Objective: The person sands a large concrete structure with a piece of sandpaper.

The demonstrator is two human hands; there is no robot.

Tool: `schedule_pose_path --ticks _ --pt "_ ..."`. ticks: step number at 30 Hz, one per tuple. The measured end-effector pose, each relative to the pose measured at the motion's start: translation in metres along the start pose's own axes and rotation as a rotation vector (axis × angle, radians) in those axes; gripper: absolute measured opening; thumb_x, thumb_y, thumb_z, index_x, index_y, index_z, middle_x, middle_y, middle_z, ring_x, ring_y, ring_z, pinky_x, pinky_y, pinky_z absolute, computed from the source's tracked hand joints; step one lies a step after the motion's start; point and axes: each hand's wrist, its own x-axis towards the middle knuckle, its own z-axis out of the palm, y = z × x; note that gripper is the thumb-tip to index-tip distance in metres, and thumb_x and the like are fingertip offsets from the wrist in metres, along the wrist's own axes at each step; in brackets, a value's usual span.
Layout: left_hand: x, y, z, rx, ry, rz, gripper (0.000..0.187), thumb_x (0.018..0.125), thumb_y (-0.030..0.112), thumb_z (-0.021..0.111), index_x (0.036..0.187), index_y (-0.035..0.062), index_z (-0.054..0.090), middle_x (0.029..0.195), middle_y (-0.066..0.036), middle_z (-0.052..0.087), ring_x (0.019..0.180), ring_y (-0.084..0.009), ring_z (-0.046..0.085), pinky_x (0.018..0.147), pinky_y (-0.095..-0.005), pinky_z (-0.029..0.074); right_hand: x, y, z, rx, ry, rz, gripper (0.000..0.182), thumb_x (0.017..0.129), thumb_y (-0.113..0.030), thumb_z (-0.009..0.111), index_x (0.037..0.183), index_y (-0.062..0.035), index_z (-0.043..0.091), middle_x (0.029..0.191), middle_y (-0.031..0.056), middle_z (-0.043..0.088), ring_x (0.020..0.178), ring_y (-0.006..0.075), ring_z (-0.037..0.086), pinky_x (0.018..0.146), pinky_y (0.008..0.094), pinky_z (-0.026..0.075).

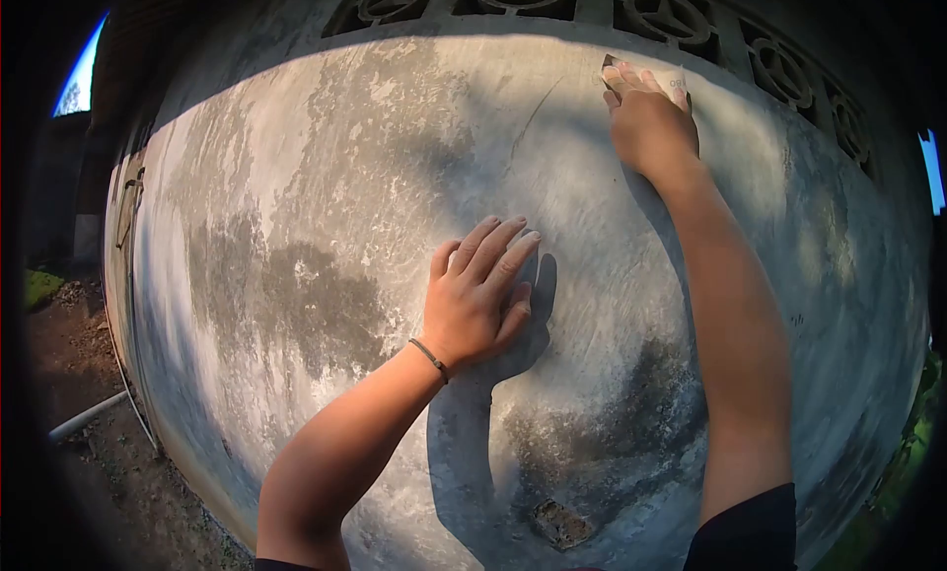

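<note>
High on the patchy grey plaster wall (395, 177), my right hand (651, 127) presses a dark, thin piece of sandpaper (610, 62) flat against the surface. Most of the sheet is hidden under the fingers; a dark corner shows past the fingertips and an edge shows by the side of the hand. Lower and to the left, my left hand (481, 290) holds nothing, its fingers stretched out toward the wall, with its shadow falling just to the right. Pale dust coats the fingertips of both hands. A thin dark bracelet (430, 360) circles the left wrist.
A row of ventilation blocks (666, 14) with round star patterns runs along the wall's top. A broken hole (560, 524) marks the plaster low down. At the left lie bare soil (128, 482) and a pale pipe (89, 416).
</note>
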Motion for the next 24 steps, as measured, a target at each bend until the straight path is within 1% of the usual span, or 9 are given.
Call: schedule_pose_path --ticks 2,5,8,9,12,15,21,23,24 --pt "0.004 -0.007 -0.008 0.043 -0.017 0.021 0.057 0.072 0.016 0.058 0.129 0.0127 0.051 0.135 -0.008 0.05 0.125 -0.0276 0.046 0.098 -0.0393 0.032 -0.012 0.005 -0.005 0.003 0.09 -0.036 0.041 0.1 -0.027 0.031 0.138 -0.0182 0.044 0.142 0.0015 0.045 0.132 0.0193 0.041 0.113 0.0475 0.022" --pt "0.035 -0.029 -0.018 0.078 0.004 0.018 0.056 0.073 0.016 0.058 0.128 0.0133 0.052 0.135 -0.008 0.05 0.125 -0.0275 0.046 0.099 -0.0399 0.033 0.022 0.0 -0.02 0.05 -0.025 -0.019 0.041 0.1 -0.028 0.032 0.139 -0.0182 0.043 0.142 0.0005 0.045 0.13 0.02 0.042 0.113 0.048 0.023" --pt "0.06 -0.049 -0.015 0.11 0.064 -0.09 0.051 0.078 0.019 0.055 0.128 0.013 0.051 0.136 -0.007 0.049 0.126 -0.0281 0.044 0.101 -0.041 0.033 0.075 -0.003 -0.024 0.105 -0.167 0.089 0.042 0.101 -0.029 0.03 0.139 -0.0174 0.043 0.14 0.0006 0.046 0.129 0.0214 0.043 0.113 0.0485 0.023" --pt "0.064 -0.052 -0.012 0.105 0.074 -0.151 0.049 0.08 0.02 0.054 0.128 0.0126 0.051 0.136 -0.007 0.048 0.127 -0.0283 0.043 0.101 -0.0414 0.033 0.075 -0.004 -0.024 0.107 -0.157 0.085 0.042 0.101 -0.029 0.03 0.139 -0.0174 0.043 0.14 0.0006 0.046 0.129 0.0214 0.043 0.113 0.0485 0.023" --pt "0.059 -0.058 -0.002 0.132 0.062 -0.139 0.048 0.082 0.021 0.052 0.129 0.0131 0.05 0.137 -0.007 0.048 0.13 -0.028 0.04 0.104 -0.0411 0.027 0.043 0.002 0.001 0.06 0.115 -0.011 0.041 0.1 -0.031 0.035 0.138 -0.0199 0.046 0.145 0.0033 0.042 0.133 0.0232 0.039 0.114 0.0438 0.021" --pt "0.059 -0.057 0.003 0.141 0.059 -0.174 0.048 0.083 0.022 0.052 0.13 0.0139 0.05 0.137 -0.007 0.047 0.132 -0.0268 0.037 0.106 -0.0413 0.023 0.002 -0.002 -0.011 0.076 0.009 -0.042 0.041 0.1 -0.03 0.035 0.138 -0.0197 0.045 0.147 0.0024 0.039 0.135 0.022 0.036 0.115 0.0432 0.02" --pt "0.052 -0.057 0.0 0.212 0.038 -0.155 0.048 0.083 0.022 0.051 0.131 0.0139 0.049 0.138 -0.007 0.046 0.131 -0.0262 0.038 0.105 -0.041 0.021 0.077 -0.022 -0.014 0.123 0.021 0.005 0.04 0.101 -0.029 0.031 0.137 -0.019 0.046 0.141 0.0002 0.046 0.132 0.0194 0.039 0.113 0.0471 0.022" --pt "0.053 -0.059 0.0 0.135 0.045 -0.198 0.048 0.083 0.021 0.051 0.13 0.0123 0.049 0.138 -0.008 0.046 0.131 -0.0267 0.038 0.106 -0.0406 0.021 0.076 -0.019 -0.01 0.091 -0.039 0.071 0.04 0.1 -0.027 0.032 0.136 -0.0169 0.047 0.14 0.0004 0.048 0.131 0.0203 0.041 0.113 0.048 0.023" --pt "0.052 -0.059 0.001 0.116 0.023 -0.184 0.048 0.083 0.021 0.051 0.13 0.0123 0.049 0.138 -0.008 0.046 0.131 -0.0267 0.038 0.106 -0.0406 0.021 0.064 -0.016 -0.003 0.011 0.036 -0.01 0.04 0.1 -0.025 0.032 0.137 -0.0159 0.046 0.139 0.0003 0.048 0.131 0.0217 0.041 0.113 0.0491 0.022"
